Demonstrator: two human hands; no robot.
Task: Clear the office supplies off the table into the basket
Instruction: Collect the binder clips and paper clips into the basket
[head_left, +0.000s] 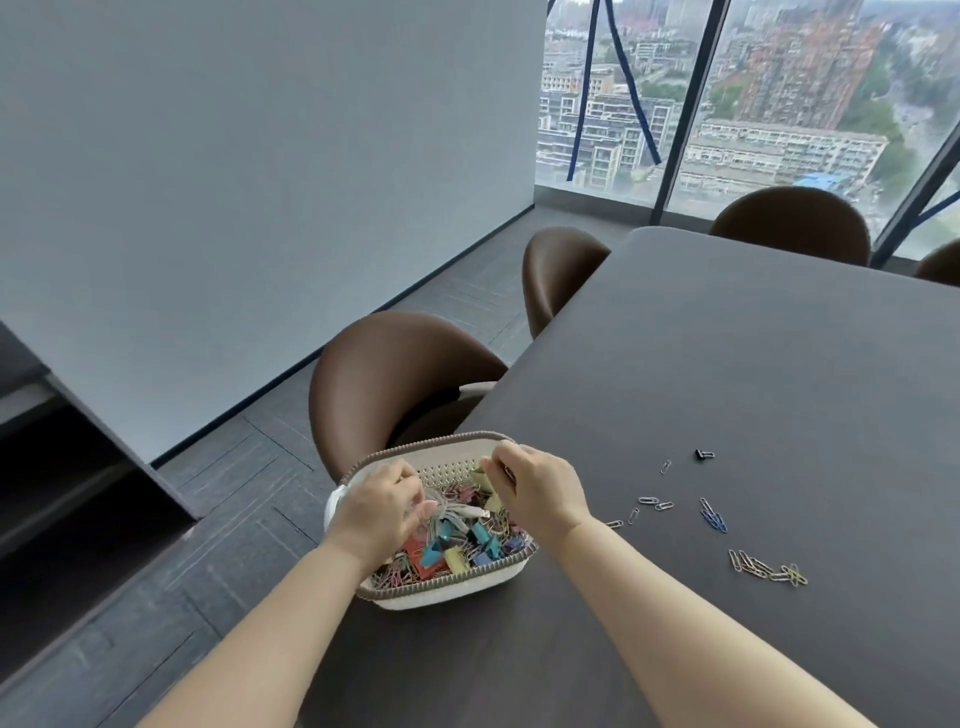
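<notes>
A white basket with a brown braided rim sits at the table's left edge. It is filled with coloured binder clips, paper clips and a grey cable. My left hand is over its left side, fingers curled and pinching a bunch of silver paper clips. My right hand hovers over the far right rim with fingertips bunched downward; whether it holds anything is hidden. Loose paper clips lie on the dark table to the right, with more paper clips and a black binder clip beyond.
Brown chairs stand along the table's left side and far end. A grey wall and dark floor are to the left, and large windows are behind. The basket overhangs close to the table edge.
</notes>
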